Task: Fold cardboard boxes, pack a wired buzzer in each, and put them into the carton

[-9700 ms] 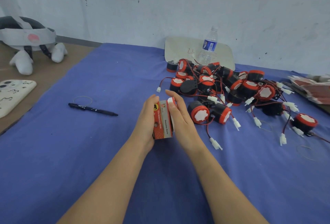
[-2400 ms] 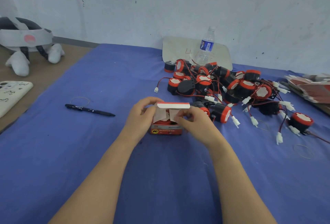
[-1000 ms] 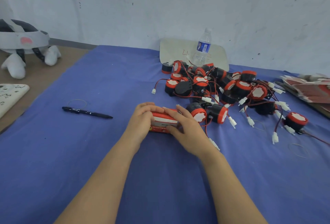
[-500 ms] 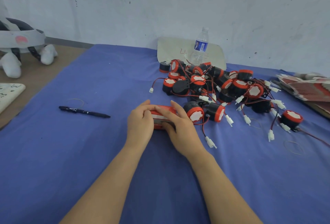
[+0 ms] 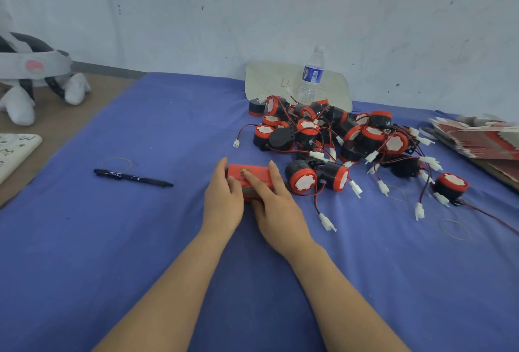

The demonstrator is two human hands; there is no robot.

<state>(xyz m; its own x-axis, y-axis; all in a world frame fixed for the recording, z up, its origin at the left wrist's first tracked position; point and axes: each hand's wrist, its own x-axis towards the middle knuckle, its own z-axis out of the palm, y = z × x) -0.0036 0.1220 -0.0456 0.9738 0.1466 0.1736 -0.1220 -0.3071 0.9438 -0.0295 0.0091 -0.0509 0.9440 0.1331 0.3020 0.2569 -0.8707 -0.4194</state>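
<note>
Where the hands grip: the left hand [image 5: 223,200] and right hand [image 5: 276,205] both lie on a small red box [image 5: 250,176], fingers laid nearly straight over its top. They press on it and are not wrapped round it. The left covers the 9 o'clock end, the right the 3 o'clock end.
Red box: it lies flat on the blue cloth [image 5: 112,239], mid-table, straight ahead of the person. Its top looks shut, so nothing inside can be seen. It probably holds a buzzer.
Step in hand: this seems to be seating the closing flap. To do it well, press evenly along the top edge until the tuck sits flush. Keep the box pinned so it cannot slide, and check that no wire is caught in the seam.
Loose buzzers [image 5: 323,138]: a tangled heap of black and red units with red wires and white plugs lies at 2 o'clock from the box. The nearest one is just beside the right hand.
Flat boxes [image 5: 483,141]: an unfolded stack sits at 3 o'clock, at the table's edge.
Bottle [image 5: 310,76]: clear plastic, at 1 o'clock behind the heap. Its fill cannot be told.
Pen [image 5: 133,177]: at 9 o'clock, well apart.
Carton: not in view.
</note>
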